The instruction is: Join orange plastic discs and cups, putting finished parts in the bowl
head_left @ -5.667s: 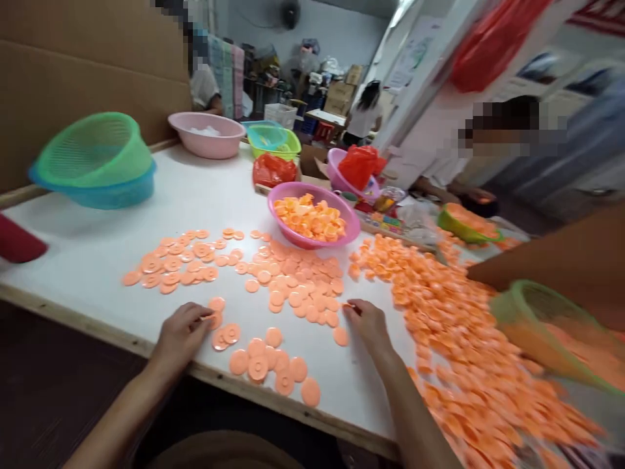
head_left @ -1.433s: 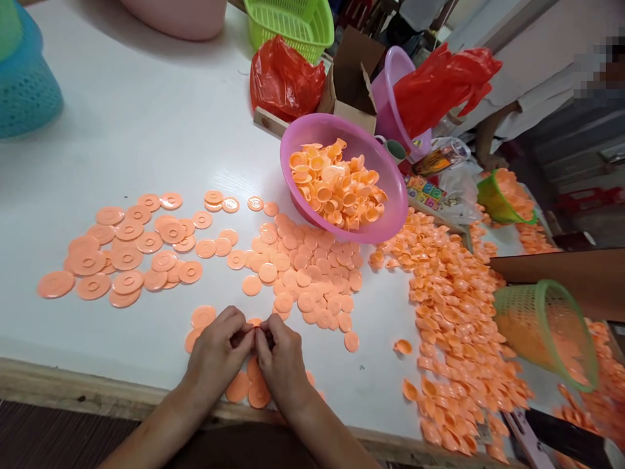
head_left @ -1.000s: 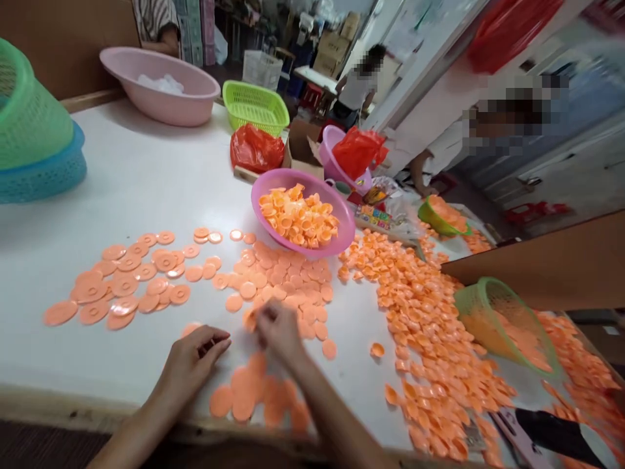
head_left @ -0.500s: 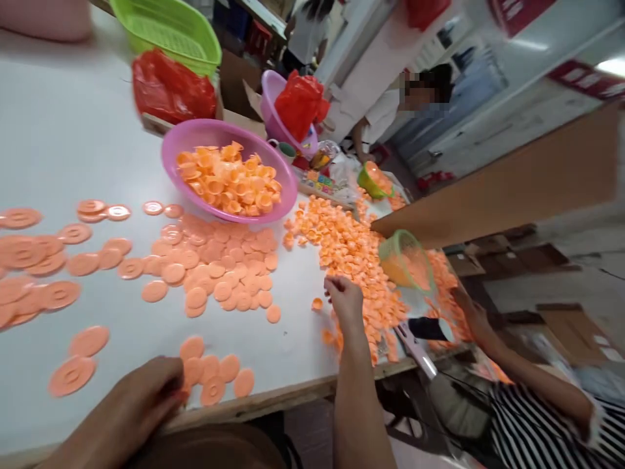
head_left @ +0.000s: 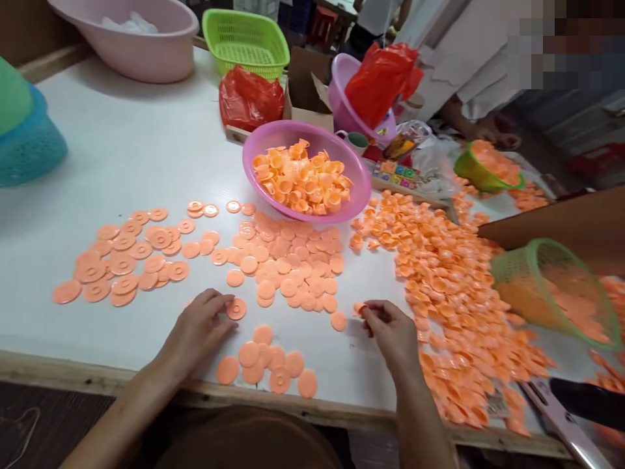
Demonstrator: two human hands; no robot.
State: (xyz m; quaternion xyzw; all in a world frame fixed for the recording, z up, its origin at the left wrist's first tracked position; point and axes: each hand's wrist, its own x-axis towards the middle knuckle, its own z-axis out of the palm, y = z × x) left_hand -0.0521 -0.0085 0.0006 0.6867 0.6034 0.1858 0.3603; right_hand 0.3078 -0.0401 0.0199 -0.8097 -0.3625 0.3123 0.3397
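Observation:
My left hand (head_left: 198,331) is low over the white table, its thumb and fingertips closed on the left edge of a flat, round orange toy saucer (head_left: 237,309). To the right, my right hand (head_left: 394,329) pinches a small orange toy cup (head_left: 359,309), partly covered by the fingers. Between the hands spreads a pile of loose saucers (head_left: 293,260), with a smaller group (head_left: 263,358) close to the table's front edge. Other saucers with ring marks in the middle (head_left: 124,260) lie to the left. A large heap of toy cups (head_left: 439,280) covers the right side.
Behind the saucers stands a pink bowl (head_left: 254,176) holding cups. A green basket (head_left: 508,277) tilts at the right beside a pale pink-and-black tool (head_left: 561,417). Farther back are a green tray (head_left: 247,62), red bags (head_left: 251,101) and a pink tub (head_left: 161,55).
My view has swung left. My left hand has moved forward from the table edge to a saucer. My right hand has come away from the cup heap with a cup.

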